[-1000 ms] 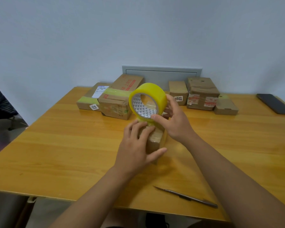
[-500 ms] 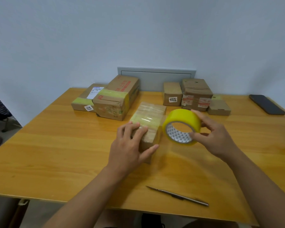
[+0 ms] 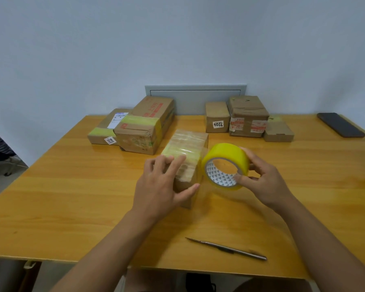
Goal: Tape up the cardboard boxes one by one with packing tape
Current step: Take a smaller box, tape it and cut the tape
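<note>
At the centre of the frame the left hand (image 3: 160, 186) rests on the near end of a small taped cardboard box (image 3: 187, 157), fingers laid nearly straight over its top and the thumb pressed against its near right side. Just right of it, the right hand (image 3: 261, 182) grips the yellow tape roll (image 3: 226, 165), thumb hooked into the core at the lower right, fingers curled over the outer rim. The roll stands on edge beside the box's right side, its open core facing the lower left of the frame. The box's long axis runs from the lower centre toward the upper centre of the wooden table (image 3: 72, 197); whether it holds anything cannot be told.
</note>
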A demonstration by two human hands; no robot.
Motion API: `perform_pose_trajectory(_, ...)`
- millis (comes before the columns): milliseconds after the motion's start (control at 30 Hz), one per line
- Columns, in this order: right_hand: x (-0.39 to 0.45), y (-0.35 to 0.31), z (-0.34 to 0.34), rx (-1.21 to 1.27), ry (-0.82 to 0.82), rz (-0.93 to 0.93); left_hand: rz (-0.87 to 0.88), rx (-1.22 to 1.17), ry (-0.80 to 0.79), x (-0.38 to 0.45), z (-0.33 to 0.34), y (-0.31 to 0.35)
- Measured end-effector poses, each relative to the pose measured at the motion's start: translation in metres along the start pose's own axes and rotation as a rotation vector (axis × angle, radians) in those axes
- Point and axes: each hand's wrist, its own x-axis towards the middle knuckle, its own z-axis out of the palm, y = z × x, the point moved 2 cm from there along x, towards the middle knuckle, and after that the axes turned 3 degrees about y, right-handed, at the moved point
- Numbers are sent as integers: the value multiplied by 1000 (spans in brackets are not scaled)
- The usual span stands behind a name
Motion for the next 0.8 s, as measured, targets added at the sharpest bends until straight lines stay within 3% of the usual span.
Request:
perform_pose_trajectory(233,-9,19,14,59,20,110,122,116,-158,24,-11,9)
perform_pose_trajectory(333,-9,24,13,54,1,124,159,102,-391,36,-9,15)
perform_pose_trajectory(400,-8,24,14,62,-21,117,126,83,-461,39,-8,13)
perform_pose_trajectory(667,-2,11,22,143,-23,96,-9,-42,-405,39,-10,1)
perform_pose_trajectory(800,9,-13,25,241,35,44,-174,-264,-375,41,-16,-16)
